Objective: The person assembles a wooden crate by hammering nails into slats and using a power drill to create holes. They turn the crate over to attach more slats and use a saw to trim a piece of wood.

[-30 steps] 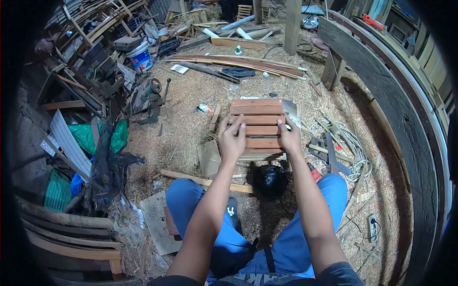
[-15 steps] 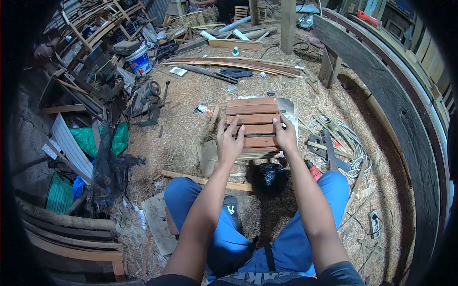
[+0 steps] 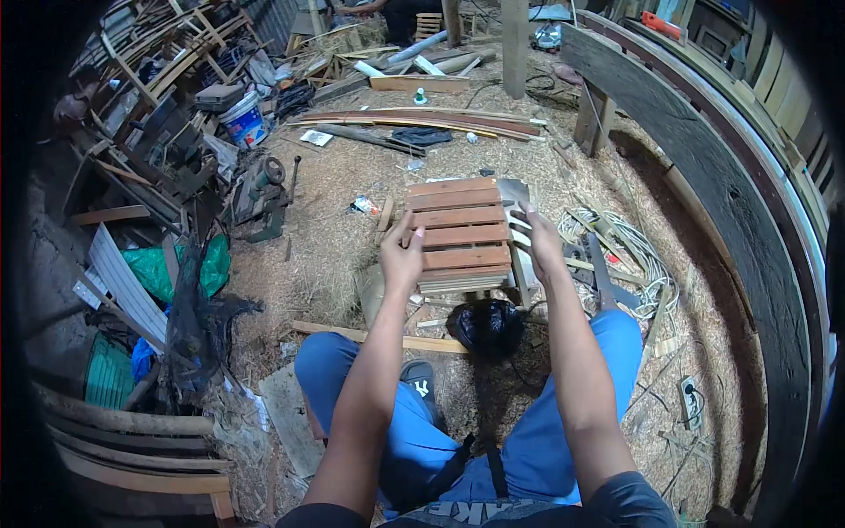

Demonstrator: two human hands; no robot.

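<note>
A stack of reddish-brown wooden slats [image 3: 458, 216], spaced with dark gaps like a small slatted panel, lies in front of me on paler boards. At its left edge is my left hand [image 3: 402, 257], thumb and fingers apart, the thumb tip by the slats; whether it presses on them is hard to see. Off the right edge my right hand [image 3: 544, 246] is open with fingers spread, over a grey flat sheet [image 3: 514, 190]. Below the stack, between my knees, sits a black plastic-wrapped bundle [image 3: 489, 327].
A handsaw [image 3: 604, 273] and coiled pale cable [image 3: 653, 264] lie on the right, near a power strip [image 3: 691, 403]. Long wood strips [image 3: 422, 119] cross the sawdust floor ahead. A vise-like metal tool [image 3: 262, 198] and a paint bucket [image 3: 244, 121] stand left. A dark beam [image 3: 695, 167] borders the right.
My hands have moved apart. The left slid from the top of the slats to their left edge, and the right lifted off to the right. The view shifted slightly.
</note>
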